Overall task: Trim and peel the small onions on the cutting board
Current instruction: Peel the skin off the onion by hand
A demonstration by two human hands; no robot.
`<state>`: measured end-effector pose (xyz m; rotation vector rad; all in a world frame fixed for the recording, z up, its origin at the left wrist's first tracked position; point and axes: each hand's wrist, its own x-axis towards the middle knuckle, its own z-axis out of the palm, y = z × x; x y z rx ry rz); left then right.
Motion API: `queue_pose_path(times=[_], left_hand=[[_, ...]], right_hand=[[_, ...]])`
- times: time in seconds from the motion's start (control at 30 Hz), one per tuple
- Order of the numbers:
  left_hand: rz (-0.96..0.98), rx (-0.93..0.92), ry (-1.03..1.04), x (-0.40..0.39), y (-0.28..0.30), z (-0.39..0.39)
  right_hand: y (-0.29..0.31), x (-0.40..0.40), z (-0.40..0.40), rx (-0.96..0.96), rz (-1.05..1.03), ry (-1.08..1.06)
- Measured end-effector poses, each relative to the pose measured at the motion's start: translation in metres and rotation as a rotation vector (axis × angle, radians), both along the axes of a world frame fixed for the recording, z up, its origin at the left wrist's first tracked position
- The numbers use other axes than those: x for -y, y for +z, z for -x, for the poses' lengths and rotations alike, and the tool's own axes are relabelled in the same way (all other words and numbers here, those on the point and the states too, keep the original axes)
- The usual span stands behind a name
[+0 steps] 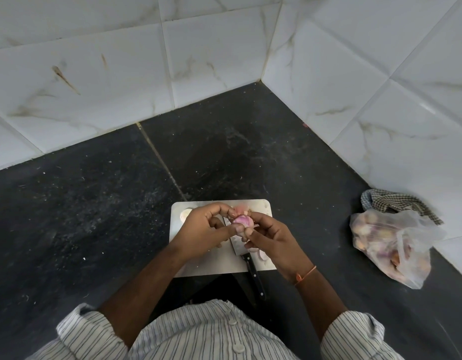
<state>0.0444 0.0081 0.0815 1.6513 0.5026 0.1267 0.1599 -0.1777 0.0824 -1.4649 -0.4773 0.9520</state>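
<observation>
Above the cutting board, both hands pinch one small onion — left hand and right hand curled round it. Peeling step, likely; knife lies idle on the board. Next — strip the loosened skin free.

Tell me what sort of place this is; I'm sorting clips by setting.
Most likely a home kitchen corner: a dark stone counter meets marble-look wall tiles, with a cutting board, a knife and a plastic bag of onions on it.
</observation>
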Motion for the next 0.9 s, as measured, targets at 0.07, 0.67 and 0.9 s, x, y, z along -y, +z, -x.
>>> queue_pose_path(times=[0.07, 0.67, 0.9], left_hand=[[0.023, -0.016, -0.028, -0.002, 0.001, -0.003], [0.18, -0.054, -0.301, -0.011, 0.007, -0.006], [0.17, -0.037, -0.213, -0.01, 0.004, -0.001]], right_hand=[[0.001, 0.001, -0.004, 0.058, 0.001, 0.029], [0.0, 0.0, -0.01, -0.015, -0.045, 0.101], [-0.001, 0.005, -0.008, -0.047, -0.034, 0.047]])
